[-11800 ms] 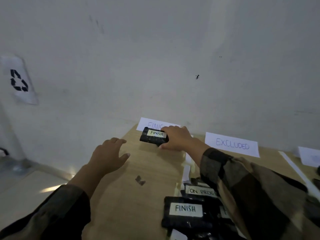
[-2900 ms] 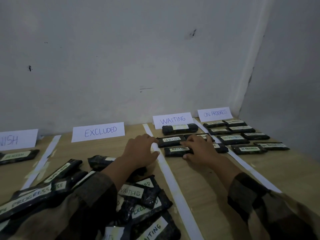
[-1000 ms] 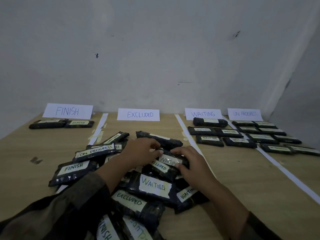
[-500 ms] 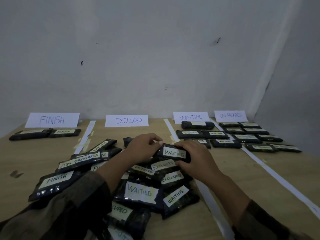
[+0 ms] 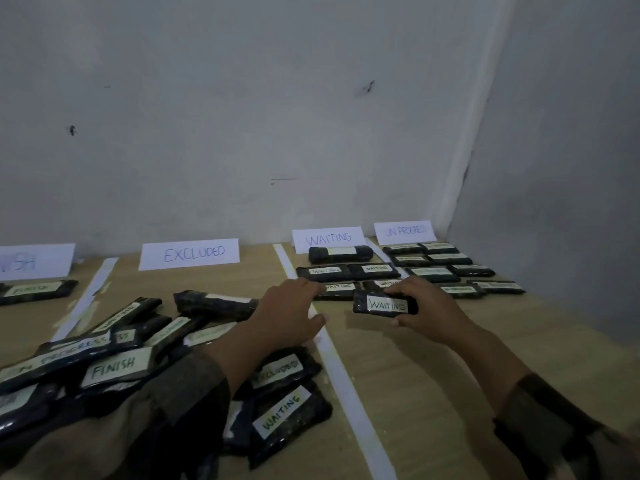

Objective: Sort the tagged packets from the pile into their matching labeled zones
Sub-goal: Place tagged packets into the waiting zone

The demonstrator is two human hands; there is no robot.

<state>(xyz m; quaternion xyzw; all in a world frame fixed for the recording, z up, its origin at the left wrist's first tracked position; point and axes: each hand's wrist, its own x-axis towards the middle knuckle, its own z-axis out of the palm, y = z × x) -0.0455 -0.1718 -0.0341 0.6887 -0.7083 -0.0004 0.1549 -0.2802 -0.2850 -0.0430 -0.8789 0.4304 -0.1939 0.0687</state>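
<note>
My right hand point(image 5: 429, 313) grips a black packet tagged WAITING point(image 5: 385, 304) by its right end, low over the WAITING zone just in front of the packets lying there point(image 5: 346, 271). My left hand point(image 5: 287, 310) hovers with relaxed fingers over the white tape line point(image 5: 343, 372) at that zone's left border and holds nothing. The pile of tagged black packets point(image 5: 114, 362) lies at the lower left, partly hidden by my left sleeve. The WAITING sign point(image 5: 328, 238) stands at the back against the wall.
Signs EXCLUDED point(image 5: 189, 253), ON PROGRESS point(image 5: 404, 231) and a cut-off FINISH point(image 5: 31, 262) stand along the wall. Several packets fill the ON PROGRESS zone point(image 5: 450, 268); one lies in the FINISH zone point(image 5: 38, 290). A grey side wall bounds the table on the right.
My right hand lifted the WAITING packet off the pile and carried it right across the tape line into the WAITING zone. My left hand let go of it and followed part way.
</note>
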